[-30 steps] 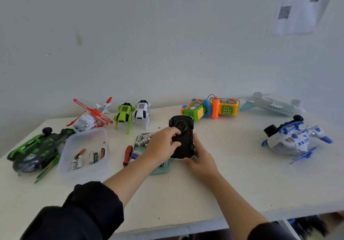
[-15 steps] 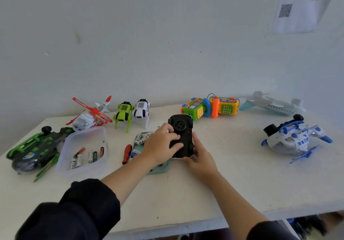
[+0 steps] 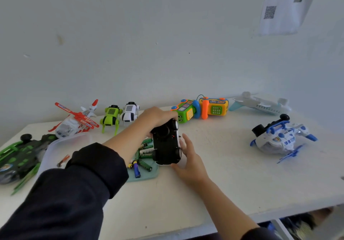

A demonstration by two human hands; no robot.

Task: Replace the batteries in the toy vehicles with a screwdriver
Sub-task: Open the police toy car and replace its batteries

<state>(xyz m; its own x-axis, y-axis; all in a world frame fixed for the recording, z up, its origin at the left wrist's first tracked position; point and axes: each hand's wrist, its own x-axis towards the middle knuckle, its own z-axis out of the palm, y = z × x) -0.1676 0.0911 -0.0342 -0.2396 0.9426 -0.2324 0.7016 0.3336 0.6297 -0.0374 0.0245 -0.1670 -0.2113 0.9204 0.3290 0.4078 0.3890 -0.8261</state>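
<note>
Lifted since the earlier frames: black toy car (image 3: 166,143), which lay flat under both hands, is now tilted up off the worktop (image 3: 232,176), underside toward the camera, over the right edge of the teal tray (image 3: 147,176); left arm has swung across and covers more of the tray.

Left hand (image 3: 155,116) curls over the car's far end and grips it; right hand (image 3: 188,157) sits just beside the car's near right side, fingers spread and relaxed, touching or nearly touching it; cannot tell which.

Progress, judged: early; no battery cover visibly off the car; loose batteries (image 3: 143,157) lie in the tray; screwdriver not seen, possibly hidden behind the left sleeve; other toys look untouched: green helicopter (image 3: 20,152) at the left edge, red helicopter (image 3: 74,122), green robot dog (image 3: 110,116) and white robot dog (image 3: 130,112) along the back edge, toy phones (image 3: 201,108), white plane (image 3: 260,104) at the back right, blue helicopter (image 3: 279,137) near the right edge.

Room: open worktop between car and blue helicopter and along the front edge; left side crowded by the clear container (image 3: 61,146) and tray.
</note>
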